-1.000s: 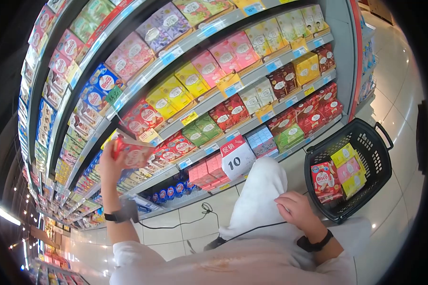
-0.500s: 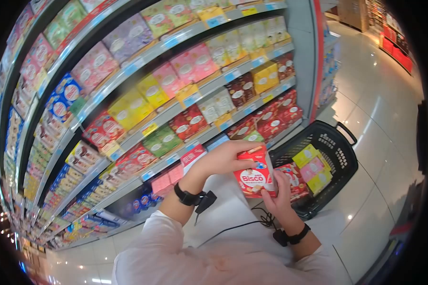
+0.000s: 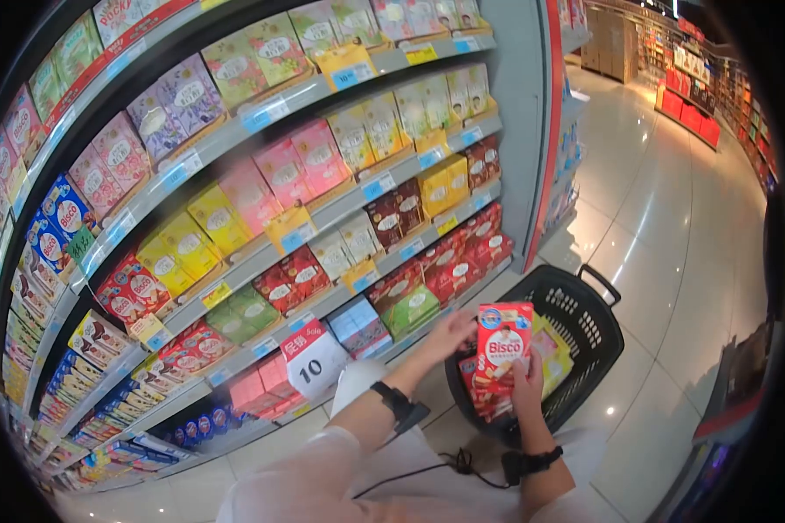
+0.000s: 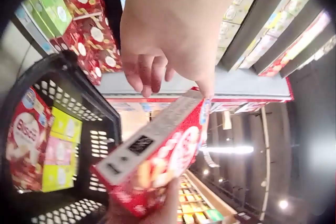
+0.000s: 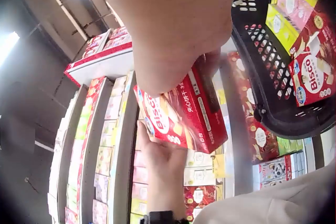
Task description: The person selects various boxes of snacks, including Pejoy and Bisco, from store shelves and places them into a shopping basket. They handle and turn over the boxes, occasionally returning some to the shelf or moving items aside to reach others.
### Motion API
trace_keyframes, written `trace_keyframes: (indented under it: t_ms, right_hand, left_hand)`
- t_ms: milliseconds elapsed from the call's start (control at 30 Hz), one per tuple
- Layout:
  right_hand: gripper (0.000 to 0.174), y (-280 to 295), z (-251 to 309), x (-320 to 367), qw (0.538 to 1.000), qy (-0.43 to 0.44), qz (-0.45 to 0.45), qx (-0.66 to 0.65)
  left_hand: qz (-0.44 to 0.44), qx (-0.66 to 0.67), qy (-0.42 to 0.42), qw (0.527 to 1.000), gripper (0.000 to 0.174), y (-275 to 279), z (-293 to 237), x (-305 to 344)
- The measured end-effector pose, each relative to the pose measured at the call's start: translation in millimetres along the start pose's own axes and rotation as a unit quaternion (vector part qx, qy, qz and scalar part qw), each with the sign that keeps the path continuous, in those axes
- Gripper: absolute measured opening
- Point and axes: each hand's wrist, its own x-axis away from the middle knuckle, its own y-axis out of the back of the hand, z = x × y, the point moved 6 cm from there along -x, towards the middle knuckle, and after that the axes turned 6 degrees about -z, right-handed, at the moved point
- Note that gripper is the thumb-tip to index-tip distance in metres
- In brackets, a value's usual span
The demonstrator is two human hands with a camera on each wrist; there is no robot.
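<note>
My right hand [image 3: 529, 383] grips a red Bisco biscuit box [image 3: 502, 336] by its lower part, the front with the white Bisco lettering turned up to the head camera. My left hand [image 3: 452, 335] is beside the box's upper left edge. In the left wrist view its thumb tip is right at the box's top corner, and the other fingers hang loosely bent, apart from the box. The held box overlaps a black shopping basket [image 3: 609, 344]. Inside the basket lie another red Bisco box [image 4: 27, 134] and yellow and pink boxes [image 4: 60, 153].
Shelves of boxed snacks [image 3: 296, 166] curve along the left and front. A sale sign [image 3: 314, 359] marked 10 hangs at the lower shelf. A black cable [image 3: 410, 475] runs below my arms. Tiled floor [image 3: 645, 218] extends to the right.
My left hand brought the Bisco box from the shelf side to the right hand, then loosened its hold. The right hand now holds the box over the basket. The head view has swung right.
</note>
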Motion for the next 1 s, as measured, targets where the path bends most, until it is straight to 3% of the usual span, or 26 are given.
trace_keyframes:
  t_ms: [67, 100, 167, 200, 267, 300, 333, 367, 400, 433, 467, 533, 667, 733, 800, 867, 933, 1000]
  right_hand:
    - [0.044, 4, -7, -8, 1.000, -0.016, -0.023, -0.005]
    - [0.044, 7, -11, -11, 0.998, -0.040, -0.051, -0.013]
    - [0.045, 0, -3, -15, 0.997, -0.052, -0.048, -0.025]
    - [0.047, -2, -2, -17, 0.996, -0.067, -0.048, -0.037]
    - [0.045, 2, -50, -28, 0.992, -0.044, -0.054, -0.101]
    - [0.056, 0, -56, -27, 0.996, -0.071, -0.053, -0.001]
    - [0.063, 4, -64, -22, 0.995, -0.076, -0.044, 0.035]
    - [0.064, -9, -20, -17, 0.989, -0.125, -0.019, 0.077]
    - [0.066, -3, -56, -19, 0.984, -0.120, -0.034, 0.125]
    - [0.067, -19, -8, -8, 0.972, -0.229, -0.013, 0.053]
    - [0.069, -7, -50, 2, 0.976, -0.201, -0.018, -0.086]
    - [0.066, -27, -65, -5, 0.956, -0.277, 0.007, -0.095]
    - [0.066, -19, -48, -13, 0.949, -0.314, -0.008, -0.007]
    - [0.067, -5, -67, -26, 0.956, -0.268, -0.091, -0.077]
    - [0.070, 17, -85, -38, 0.952, -0.292, -0.090, -0.015]
    - [0.074, 42, -91, -46, 0.933, -0.308, -0.182, -0.032]
    - [0.076, 63, -112, -54, 0.937, -0.288, -0.189, -0.054]
    - [0.076, 89, -121, -52, 0.919, -0.299, -0.252, 0.040]
  left_hand:
    - [0.144, -0.104, 0.005, 0.984, 0.048, -23, 10, 7]
    - [0.143, -0.102, 0.004, 0.984, 0.048, -26, 5, 11]
    - [0.259, -0.211, 0.032, 0.942, 0.044, -40, 3, 25]
    - [0.261, -0.212, 0.035, 0.941, 0.044, -35, 10, 17]
    - [0.245, -0.318, -0.028, 0.916, 0.040, -29, 36, 5]
    - [0.232, -0.281, 0.061, 0.929, 0.037, -26, 39, 5]
    - [0.195, -0.270, -0.003, 0.943, 0.033, -24, 33, 4]
    - [0.225, -0.221, -0.054, 0.947, 0.027, -22, 43, -2]
    - [0.154, -0.146, 0.127, 0.969, 0.024, -16, 44, 0]
    - [0.099, -0.159, 0.149, 0.971, 0.026, -7, 46, -6]
    - [0.115, -0.144, 0.166, 0.969, 0.028, -19, 66, 2]
    - [0.051, -0.147, 0.157, 0.975, 0.032, -1, 41, -10]
    - [0.078, -0.185, 0.139, 0.970, 0.037, -3, 56, -11]
    - [0.099, -0.298, 0.050, 0.948, 0.043, -6, 63, -14]
    - [0.125, -0.341, 0.057, 0.930, 0.048, -11, 58, -11]
    - [0.182, -0.386, 0.063, 0.902, 0.049, -25, 48, -4]
    - [0.190, -0.389, 0.064, 0.899, 0.049, -27, 54, -4]
    - [0.223, -0.419, 0.074, 0.877, 0.048, -32, 53, -4]
